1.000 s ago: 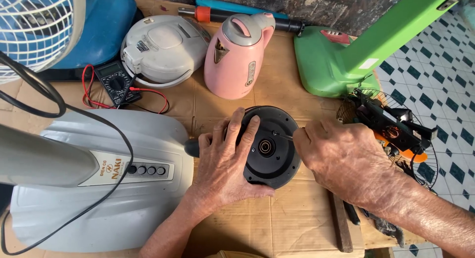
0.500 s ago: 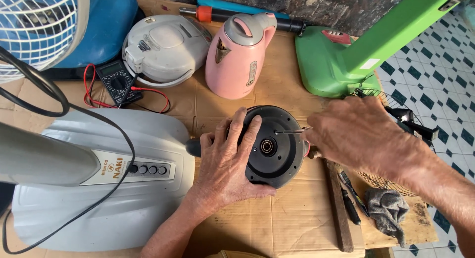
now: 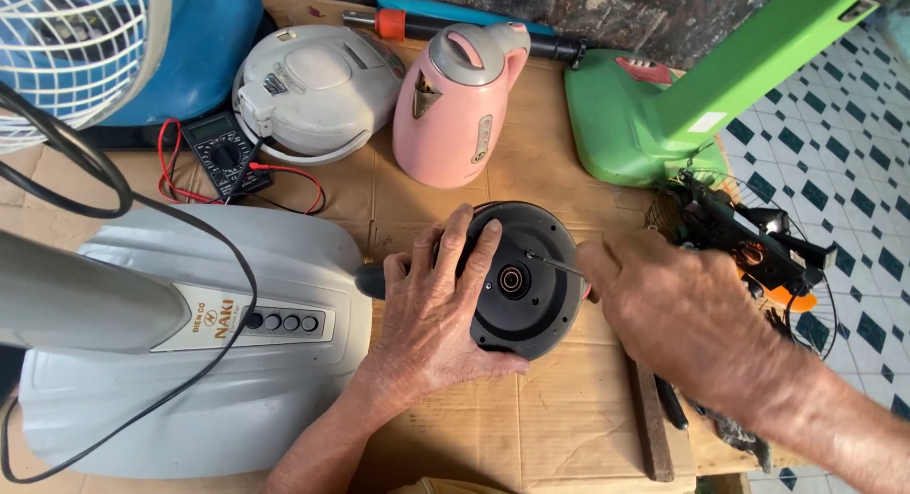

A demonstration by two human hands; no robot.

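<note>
A round black kettle base [image 3: 527, 280] lies on cardboard at the table's middle, underside up, with a brass ring at its centre. My left hand [image 3: 439, 304] rests flat on its left half, fingers spread over the rim. My right hand [image 3: 675, 314] grips a screwdriver [image 3: 559, 264] whose thin metal shaft points left, its tip touching the base near the upper right of the centre ring. The handle is mostly hidden inside my fist.
A pink kettle [image 3: 459, 106] stands behind the base. A white rice cooker [image 3: 318, 91], a multimeter [image 3: 224, 155] with red leads, a grey fan base [image 3: 199, 333], a green fan stand [image 3: 654, 124] and an orange-black tool [image 3: 758, 247] surround the work spot.
My right hand came back from the tools at the right holding a screwdriver and brought its tip onto the black base. My left hand stayed on the base.
</note>
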